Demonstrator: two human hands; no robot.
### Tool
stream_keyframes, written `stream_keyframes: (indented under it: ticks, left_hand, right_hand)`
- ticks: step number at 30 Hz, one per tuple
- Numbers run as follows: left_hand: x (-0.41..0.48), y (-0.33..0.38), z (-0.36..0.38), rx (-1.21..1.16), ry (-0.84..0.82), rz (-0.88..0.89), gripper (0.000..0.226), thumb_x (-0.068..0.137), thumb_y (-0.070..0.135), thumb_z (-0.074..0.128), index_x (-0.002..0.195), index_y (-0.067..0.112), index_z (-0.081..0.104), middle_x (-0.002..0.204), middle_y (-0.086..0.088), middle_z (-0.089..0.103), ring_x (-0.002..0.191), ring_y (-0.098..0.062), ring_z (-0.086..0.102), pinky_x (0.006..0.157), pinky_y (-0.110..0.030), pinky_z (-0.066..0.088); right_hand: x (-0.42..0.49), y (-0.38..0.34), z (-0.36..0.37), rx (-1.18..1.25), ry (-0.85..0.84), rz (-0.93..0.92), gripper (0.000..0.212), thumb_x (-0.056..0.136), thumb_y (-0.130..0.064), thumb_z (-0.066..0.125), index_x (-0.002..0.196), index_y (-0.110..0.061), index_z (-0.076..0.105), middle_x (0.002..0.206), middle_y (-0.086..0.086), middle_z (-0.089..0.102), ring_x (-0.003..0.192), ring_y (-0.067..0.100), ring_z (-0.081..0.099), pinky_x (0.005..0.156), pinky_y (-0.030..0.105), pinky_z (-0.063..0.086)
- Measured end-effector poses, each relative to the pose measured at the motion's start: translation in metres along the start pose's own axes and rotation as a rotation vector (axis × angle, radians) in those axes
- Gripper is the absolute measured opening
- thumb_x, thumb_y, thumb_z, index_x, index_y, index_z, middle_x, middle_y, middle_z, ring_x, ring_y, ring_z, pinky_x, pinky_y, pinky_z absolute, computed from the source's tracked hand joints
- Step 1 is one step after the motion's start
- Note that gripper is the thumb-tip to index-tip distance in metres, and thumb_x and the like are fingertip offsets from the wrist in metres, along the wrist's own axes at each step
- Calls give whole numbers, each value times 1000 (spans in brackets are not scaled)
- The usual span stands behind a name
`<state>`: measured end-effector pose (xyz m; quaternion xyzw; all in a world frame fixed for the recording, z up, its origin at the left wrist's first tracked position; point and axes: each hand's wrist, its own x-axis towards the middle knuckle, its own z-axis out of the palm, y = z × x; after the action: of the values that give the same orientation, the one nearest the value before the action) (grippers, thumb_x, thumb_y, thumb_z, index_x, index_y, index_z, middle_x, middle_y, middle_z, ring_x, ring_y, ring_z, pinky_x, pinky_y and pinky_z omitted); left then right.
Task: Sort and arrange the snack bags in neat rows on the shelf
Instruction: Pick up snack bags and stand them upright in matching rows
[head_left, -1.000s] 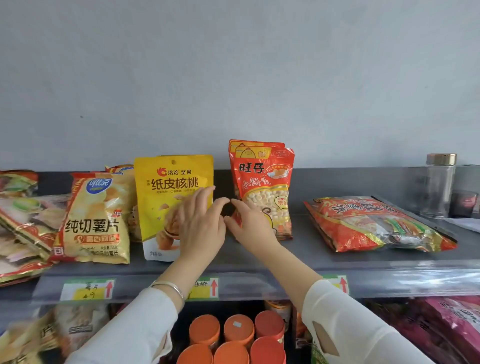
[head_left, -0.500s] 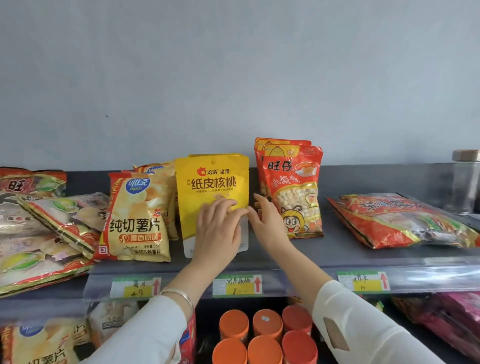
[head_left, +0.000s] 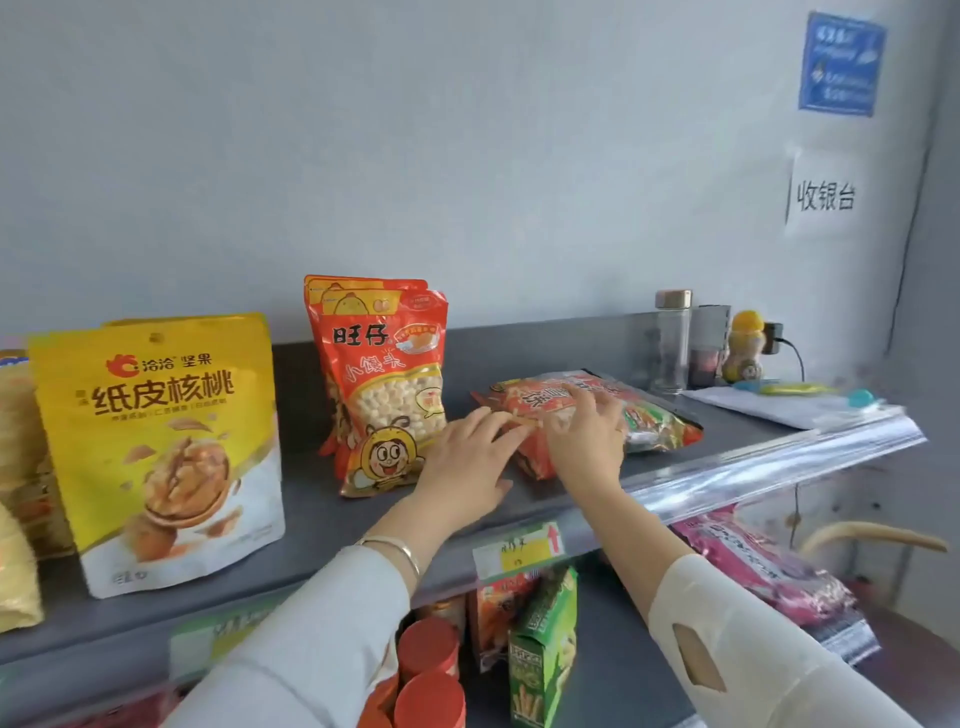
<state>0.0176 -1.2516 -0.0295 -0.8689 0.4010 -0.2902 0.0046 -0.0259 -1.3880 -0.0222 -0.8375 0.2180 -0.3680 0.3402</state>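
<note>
A red rice-cracker bag lies flat on the grey shelf, right of centre. My right hand rests on top of its near end, fingers spread. My left hand touches the same bag's left end, fingers apart, palm down on the shelf. An upright red bag of small buns stands just left of my hands, with a second one behind it. A yellow walnut bag stands upright at the left. Whether either hand grips the flat bag is unclear.
A clear bottle, a yellow figure bottle and papers sit at the shelf's right end. Orange-lidded cans, a green box and pink bags fill the lower shelf. More snack bags crowd the far left.
Both hands have left the yellow walnut bag and moved right, past the red bun bags, onto the flat red bag. The view has swung right too.
</note>
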Motion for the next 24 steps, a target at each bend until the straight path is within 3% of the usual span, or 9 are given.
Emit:
stream_keyframes:
  ticks: [4,8,11,13,15,16,20,22,24]
  left_hand:
    - [37,18,21,42,-102,23,74,91,14,53,149,33,12,157,3,13,145,-24,10,115,-41,16]
    - [53,34,21,-57,-58,-5,76,91,1,42,149,39,11,152,7,31,132,-23,40,99,-38,42]
    - [65,39,11,-106,-19,-130,67,94,5,34,144,48,23,137,0,52,115,-30,55,88,-40,47]
    - [77,41,5,-106,-3,-263,61,94,6,32,140,45,34,132,-5,56,112,-34,56,88,-41,45]
    - [89,42,-1,-142,49,-377,54,94,6,33,136,38,42,127,-9,58,110,-35,57,86,-40,45]
    - [93,43,-3,-164,82,-402,51,94,7,34,135,34,45,125,-9,60,109,-35,57,85,-40,45]
    - [93,57,-5,-252,156,-130,53,89,7,45,134,36,49,121,-5,64,111,-31,56,91,-35,44]
    - [86,66,-2,-321,16,3,57,88,6,44,135,39,48,130,0,59,117,-27,54,96,-37,44]
    - [79,67,3,-460,-152,-10,55,87,5,45,132,34,52,135,5,55,123,-19,50,102,-37,41]
  right_hand:
    - [35,38,-18,-119,-134,-60,50,95,-28,46,144,-22,35,153,13,24,136,36,31,107,43,32]
    - [58,62,-20,-165,-239,-122,47,96,-33,43,142,-21,41,144,14,39,129,35,40,103,41,35]
    - [61,66,-25,-110,-11,-151,33,93,-29,48,121,-13,55,125,12,50,115,33,47,92,40,41]
    - [59,64,-33,18,120,-115,21,94,-31,48,91,-12,57,95,7,58,93,29,54,75,37,45]
    - [59,58,-39,234,-32,65,37,95,-40,43,73,-12,54,70,5,59,71,28,59,63,35,50]
    - [62,55,-41,353,-158,203,44,95,-48,43,78,-10,58,69,7,63,67,28,64,63,36,56]
    - [82,57,-37,1074,-553,724,82,72,-72,62,124,-11,46,120,23,59,106,40,61,80,51,55]
    - [86,61,-34,1251,-600,856,81,71,-62,71,127,-11,42,130,25,52,116,45,53,86,60,47]
    - [87,66,-25,1298,-523,892,58,85,-34,67,130,-6,44,125,23,56,107,44,59,69,56,54]
